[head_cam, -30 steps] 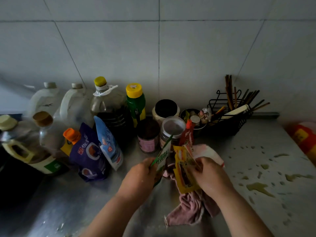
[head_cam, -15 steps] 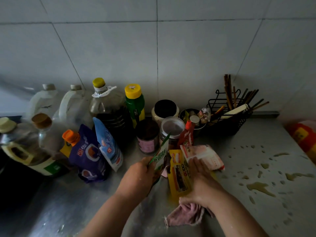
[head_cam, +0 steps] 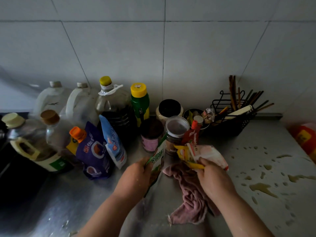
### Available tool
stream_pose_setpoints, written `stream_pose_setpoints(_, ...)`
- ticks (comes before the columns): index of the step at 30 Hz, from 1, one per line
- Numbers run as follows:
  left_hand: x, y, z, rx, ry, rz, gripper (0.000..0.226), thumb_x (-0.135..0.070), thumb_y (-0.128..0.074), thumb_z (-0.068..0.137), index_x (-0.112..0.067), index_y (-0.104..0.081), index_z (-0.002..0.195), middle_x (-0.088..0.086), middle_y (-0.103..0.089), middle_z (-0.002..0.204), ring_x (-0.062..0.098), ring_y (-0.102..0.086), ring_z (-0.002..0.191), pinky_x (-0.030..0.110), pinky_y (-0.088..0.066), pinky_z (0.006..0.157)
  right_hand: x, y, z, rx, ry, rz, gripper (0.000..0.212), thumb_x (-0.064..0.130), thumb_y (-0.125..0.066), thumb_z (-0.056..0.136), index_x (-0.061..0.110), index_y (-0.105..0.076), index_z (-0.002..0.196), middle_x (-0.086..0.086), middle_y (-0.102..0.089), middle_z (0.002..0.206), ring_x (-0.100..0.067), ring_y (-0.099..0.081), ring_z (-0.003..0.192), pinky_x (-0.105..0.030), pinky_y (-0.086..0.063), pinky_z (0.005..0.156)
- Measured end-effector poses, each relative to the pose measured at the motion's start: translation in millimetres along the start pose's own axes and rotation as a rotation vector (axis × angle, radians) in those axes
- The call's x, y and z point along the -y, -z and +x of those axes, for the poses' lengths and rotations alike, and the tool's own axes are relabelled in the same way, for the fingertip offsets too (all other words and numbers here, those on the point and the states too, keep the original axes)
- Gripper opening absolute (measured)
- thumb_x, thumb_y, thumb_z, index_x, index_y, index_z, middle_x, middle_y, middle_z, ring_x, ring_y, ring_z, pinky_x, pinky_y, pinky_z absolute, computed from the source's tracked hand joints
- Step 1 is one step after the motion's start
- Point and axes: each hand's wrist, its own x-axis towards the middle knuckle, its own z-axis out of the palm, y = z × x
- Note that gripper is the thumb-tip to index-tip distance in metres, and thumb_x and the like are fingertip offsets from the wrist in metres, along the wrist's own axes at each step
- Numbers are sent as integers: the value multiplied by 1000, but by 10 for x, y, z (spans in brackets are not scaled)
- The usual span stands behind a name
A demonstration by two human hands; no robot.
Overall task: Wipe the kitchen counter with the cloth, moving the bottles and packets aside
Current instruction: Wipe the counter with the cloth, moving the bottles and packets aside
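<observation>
My left hand (head_cam: 136,177) grips a green and white seasoning packet (head_cam: 158,158) upright over the steel counter (head_cam: 102,202). My right hand (head_cam: 213,180) pinches a yellow packet (head_cam: 186,156) together with a white and pink packet (head_cam: 210,154), lifted above a crumpled pink cloth (head_cam: 189,199) that lies on the counter under that hand. A red squeeze pouch (head_cam: 192,135) stands just behind the packets. Bottles, jars and pouches crowd the back left of the counter.
Oil jugs (head_cam: 112,106), a green bottle (head_cam: 140,103), jars (head_cam: 151,135) and a purple pouch (head_cam: 94,151) stand along the tiled wall. A black wire rack with chopsticks (head_cam: 234,115) sits back right. Liquid spills (head_cam: 261,189) dot the right counter. A red-yellow bag (head_cam: 306,139) lies far right.
My right hand has lifted the yellow and white packets off the counter and turned them upward. The pink cloth now shows more beneath it. My left hand holds its packet almost still.
</observation>
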Motion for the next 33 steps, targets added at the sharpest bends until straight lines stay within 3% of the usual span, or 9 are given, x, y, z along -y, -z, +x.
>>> stream_pose_setpoints(5,27,23,-42,-16,11,2,30,-31,-39,98,-21,-57,122,-2,-65,101,19,-65,92,36,-53,85,-53,147,-2,-250,-48,10,22,12,-53,93,-6,-66,97,-26,-68,101,-39,-64,95,-39,-47,78)
stream_pose_setpoints(10,7,43,-62,-7,48,-24,34,-32,-39,98,-19,-55,125,2,-66,111,20,-65,98,38,-53,89,-47,316,-32,-413,-53,93,22,9,-57,90,-8,-59,75,-35,-65,81,-47,-63,75,-34,-31,59)
stream_pose_setpoints(15,-1,63,-83,-26,51,-53,33,-32,-38,99,-19,-55,124,0,-64,108,19,-65,96,37,-53,88,124,543,-176,-523,40,180,25,13,-60,88,9,-49,67,-27,-64,69,-43,-59,63,-28,-21,49)
stream_pose_setpoints(18,10,94,-127,-49,55,-72,31,-31,-38,99,-18,-56,120,0,-64,102,19,-65,92,39,-54,87,237,640,-265,-542,81,228,32,14,-63,85,11,-43,61,2,-42,47,-19,-38,40,-24,-19,39)
stream_pose_setpoints(20,27,128,-152,-84,58,-91,29,-30,-39,99,-17,-57,117,3,-66,104,22,-65,91,40,-54,85,328,677,-323,-546,121,254,34,13,-64,84,13,-42,58,13,-33,46,-3,-30,39,-17,-18,35)
stream_pose_setpoints(22,39,175,-173,-122,72,-127,28,-29,-40,99,-16,-57,116,5,-67,105,24,-65,92,41,-54,86,423,685,-364,-536,169,288,37,15,-65,83,16,-40,56,14,-32,46,-2,-29,38,-15,-19,34)
stream_pose_setpoints(26,94,278,-229,-188,99,-213,25,-27,-42,98,-16,-59,113,6,-68,100,24,-66,91,42,-54,86,599,577,-400,-447,229,375,29,23,-62,85,15,-46,62,10,-43,51,-4,-36,43,-15,-27,35)
stream_pose_setpoints(30,181,351,-269,-241,100,-240,19,-26,-42,98,-31,-52,83,-2,-65,87,22,-65,85,43,-55,81,736,418,-394,-318,224,494,23,24,-59,89,9,-54,72,-4,-65,71,-21,-58,61,-26,-37,46)
stream_pose_setpoints(33,248,349,-270,-276,115,-217,13,-27,-40,99,-27,-52,93,-4,-62,87,15,-63,79,37,-55,76,756,209,-352,-250,161,503,20,22,-55,92,10,-55,75,-7,-64,78,-23,-59,68,-22,-32,46)
